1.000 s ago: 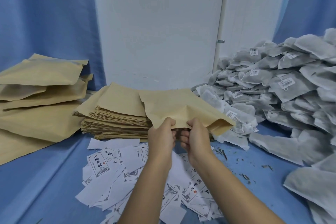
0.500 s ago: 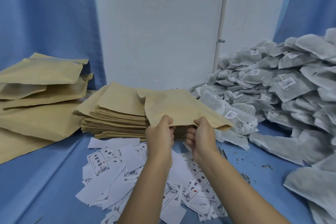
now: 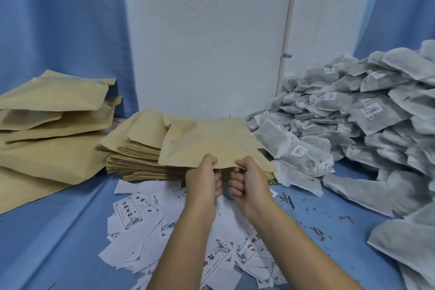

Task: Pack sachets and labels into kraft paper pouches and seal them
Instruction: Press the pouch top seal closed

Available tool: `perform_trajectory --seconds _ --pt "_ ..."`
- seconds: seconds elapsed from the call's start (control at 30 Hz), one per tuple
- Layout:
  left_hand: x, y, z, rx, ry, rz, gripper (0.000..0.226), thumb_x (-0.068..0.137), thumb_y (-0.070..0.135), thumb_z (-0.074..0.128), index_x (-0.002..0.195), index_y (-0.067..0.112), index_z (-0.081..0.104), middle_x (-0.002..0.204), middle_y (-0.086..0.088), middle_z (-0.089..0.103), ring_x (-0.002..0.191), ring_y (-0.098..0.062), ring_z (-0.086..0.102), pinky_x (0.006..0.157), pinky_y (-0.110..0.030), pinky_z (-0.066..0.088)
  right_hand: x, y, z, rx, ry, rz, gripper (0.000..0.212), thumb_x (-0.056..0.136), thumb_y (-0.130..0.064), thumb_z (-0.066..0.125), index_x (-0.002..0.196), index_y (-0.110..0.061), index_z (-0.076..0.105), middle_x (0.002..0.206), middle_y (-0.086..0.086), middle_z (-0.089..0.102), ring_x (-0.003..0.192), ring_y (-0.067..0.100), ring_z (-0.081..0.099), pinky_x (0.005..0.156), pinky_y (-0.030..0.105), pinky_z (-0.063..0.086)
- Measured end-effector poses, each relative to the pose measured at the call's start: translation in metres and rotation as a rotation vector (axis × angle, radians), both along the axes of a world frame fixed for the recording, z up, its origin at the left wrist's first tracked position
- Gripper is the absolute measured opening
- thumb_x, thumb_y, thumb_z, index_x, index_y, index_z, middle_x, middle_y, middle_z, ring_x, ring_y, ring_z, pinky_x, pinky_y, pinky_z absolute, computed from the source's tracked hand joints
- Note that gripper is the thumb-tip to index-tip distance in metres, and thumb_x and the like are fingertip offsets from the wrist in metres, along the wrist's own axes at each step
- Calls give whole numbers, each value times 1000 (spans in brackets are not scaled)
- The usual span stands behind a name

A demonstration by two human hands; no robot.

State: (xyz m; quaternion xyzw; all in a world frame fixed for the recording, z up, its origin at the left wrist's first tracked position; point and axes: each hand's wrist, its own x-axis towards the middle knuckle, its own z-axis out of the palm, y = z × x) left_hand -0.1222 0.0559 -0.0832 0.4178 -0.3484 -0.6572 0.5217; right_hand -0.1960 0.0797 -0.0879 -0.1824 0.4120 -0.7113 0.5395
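Over the near edge of the stack (image 3: 131, 155) of flat pouches, the head view shows one pouch (image 3: 211, 143) lifted clear, its far end resting back on the stack. The left grip (image 3: 203, 179) and right grip (image 3: 249, 181) sit close together at the middle of its near edge. Each has its fingers curled and pinches the paper, thumb on top. That edge is probably the mouth, and the hands seem placed to part its two lips. Whether each holds a separate layer is hidden by the fingers.

The pouch looks light and thin. It is stiff enough to hold its flat shape, yet it bows a little between the pinches. Kraft paper creases easily and could tear at the side seams, so a gentle pull at the lips near the middle suits it best. Nothing bulges inside, so I judge it empty.

Sachets (image 3: 353, 125) are heaped on the right, soft grey bags with small tags. They should squash and slide in easily, though strings and tags may snag. Labels (image 3: 131, 212) lie scattered on the blue worktop (image 3: 58, 231) beneath the forearms. They are thin slips, best lifted by an edge.

Puffed pouches (image 3: 47, 106) piled at the left look filled, but their seals cannot be made out. Loose crumbs (image 3: 289, 200) lie near the sachets.
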Motion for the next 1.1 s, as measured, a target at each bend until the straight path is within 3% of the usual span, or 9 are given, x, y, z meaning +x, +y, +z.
perform_trajectory --seconds 0.13,0.27,0.47,0.57,0.67,0.8,0.93,1.1 --pt "0 1 3 -36 -57 -80 33 87 14 55 56 7 46 34 6 33 29 -7 23 34 -14 15 -5 2 1 37 59 17 35 90 -25 41 57 -14 36 41 -5 27 32 7 16 32 17 12" --pt "2 -1 4 -46 -26 -50 31 87 14 54 58 7 45 34 7 31 29 -7 21 34 -15 14 -10 0 0 31 41 -77 33 89 -15 42 58 -15 34 37 -8 23 30 6 14 32 18 10" --pt "-3 3 3 -52 -85 -140 35 87 17 53 53 8 48 37 4 30 32 -9 21 36 -15 14 -7 -1 -3 49 190 49 35 87 -20 42 53 -12 41 42 -4 27 34 9 16 34 20 14" --pt "3 -2 4 -48 -29 -57 32 87 14 51 57 7 45 36 6 29 31 -8 21 35 -16 14 -9 0 -4 44 90 11 29 88 -24 42 60 -16 37 43 -6 24 34 7 15 33 17 12" --pt "10 -8 3 -28 -23 -37 30 88 17 52 61 9 43 37 6 28 32 -8 20 36 -15 13 -12 0 -6 36 48 -35 25 87 -14 43 65 -18 33 41 -8 21 32 6 14 32 17 11" --pt "2 1 3 -61 -136 -120 33 87 17 55 57 9 43 35 6 29 30 -8 22 35 -12 16 -3 -2 -6 29 185 53 27 88 -13 42 61 -12 42 37 -8 29 31 6 18 33 17 15" --pt "0 4 1 -81 -103 -110 35 84 7 51 52 12 39 35 5 29 28 -8 21 33 -11 17 -2 -2 -8 51 300 101 27 88 -17 45 60 -13 43 40 -5 31 35 8 19 34 18 16" --pt "4 -4 -2 -75 -29 -106 34 85 5 52 54 10 39 36 4 26 29 -7 17 34 -12 12 -1 -5 -9 19 115 141 28 89 -12 46 62 -12 42 41 -7 22 33 5 14 34 17 12"
